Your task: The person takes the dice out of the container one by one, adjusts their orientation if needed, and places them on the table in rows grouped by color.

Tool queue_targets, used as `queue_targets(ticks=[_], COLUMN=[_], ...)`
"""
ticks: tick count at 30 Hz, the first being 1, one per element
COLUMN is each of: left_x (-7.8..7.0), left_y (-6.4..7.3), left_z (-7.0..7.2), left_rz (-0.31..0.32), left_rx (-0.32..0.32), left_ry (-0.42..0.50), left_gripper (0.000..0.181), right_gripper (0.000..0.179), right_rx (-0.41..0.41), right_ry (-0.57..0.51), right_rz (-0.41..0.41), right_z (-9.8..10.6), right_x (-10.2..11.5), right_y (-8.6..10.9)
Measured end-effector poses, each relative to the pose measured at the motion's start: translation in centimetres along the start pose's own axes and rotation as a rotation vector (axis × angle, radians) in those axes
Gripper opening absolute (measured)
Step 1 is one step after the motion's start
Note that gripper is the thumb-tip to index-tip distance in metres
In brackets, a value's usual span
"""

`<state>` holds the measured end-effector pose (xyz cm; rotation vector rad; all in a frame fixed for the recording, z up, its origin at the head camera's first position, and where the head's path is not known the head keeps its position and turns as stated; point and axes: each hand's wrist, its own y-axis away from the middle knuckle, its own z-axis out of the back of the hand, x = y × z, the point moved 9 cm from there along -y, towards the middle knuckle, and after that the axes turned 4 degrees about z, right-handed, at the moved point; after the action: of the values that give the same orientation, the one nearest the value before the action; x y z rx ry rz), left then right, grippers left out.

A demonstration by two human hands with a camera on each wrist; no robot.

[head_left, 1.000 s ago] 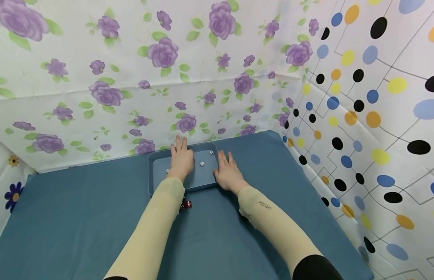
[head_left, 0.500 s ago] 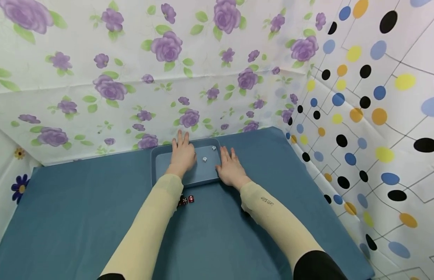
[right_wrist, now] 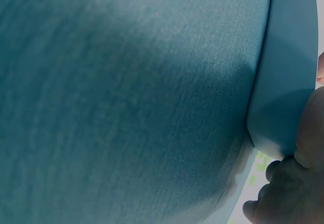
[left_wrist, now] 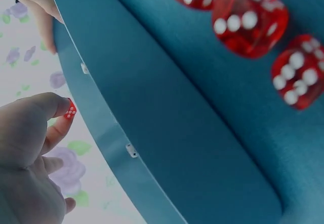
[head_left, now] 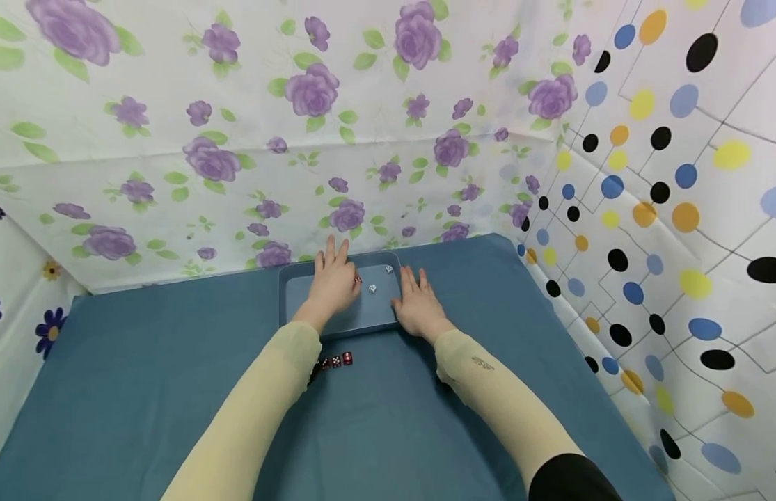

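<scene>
My left hand (head_left: 333, 284) is over the blue-grey tray (head_left: 362, 328), pinching a red die (left_wrist: 70, 109) with white pips between thumb and forefinger. Its other fingers stretch towards the tray's far side. Two white dice, one near the middle (head_left: 372, 289) and one by the far right corner (head_left: 389, 269), lie inside the tray. My right hand (head_left: 420, 306) rests at the tray's right end, fingers extended along the rim and thumb on the near corner. In front of the tray, red dice (head_left: 336, 361) stand in a row, partly hidden by my left forearm.
A blue cloth (head_left: 388, 424) covers the table. Directly behind the tray rises a flower-print wall covering (head_left: 237, 167), and a dotted one (head_left: 651, 209) stands along the right side.
My left forearm has shifted left, uncovering more of the red row. The pinched red die now shows past the fingers. A white die at the tray's left is now hidden. My right hand stays put.
</scene>
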<state>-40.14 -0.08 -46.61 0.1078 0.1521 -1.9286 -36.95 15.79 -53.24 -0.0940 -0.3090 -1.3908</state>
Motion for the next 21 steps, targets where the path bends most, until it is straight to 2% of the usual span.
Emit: queue_targets(ticks=[6, 10, 16, 21], left_x=[-0.6, -0.7, -0.8, -1.3], left_y=[1.9, 3.0, 4.0, 5.8], left_z=[-0.2, -0.7, -0.1, 0.1], left_rz=[-0.027, -0.038, -0.064, -0.107], left_rx=[-0.02, 0.009, 0.002, 0.001], left_ry=[0.047, 0.085, 0.152, 0.171], left_gripper=[0.016, 0.014, 0.012, 0.012], right_gripper=[0.077, 0.078, 0.078, 0.077], right_rx=[-0.013, 0.01, -0.022, -0.016], right_ry=[-0.026, -0.025, -0.023, -0.021], right_rz=[0.0, -0.005, 0.003, 0.007], right_z=[-0.6, -1.2, -0.3, -0.2], right_x=[-0.1, -0.2, -0.2, -0.1], right_y=[0.5, 0.7, 0.2, 0.0])
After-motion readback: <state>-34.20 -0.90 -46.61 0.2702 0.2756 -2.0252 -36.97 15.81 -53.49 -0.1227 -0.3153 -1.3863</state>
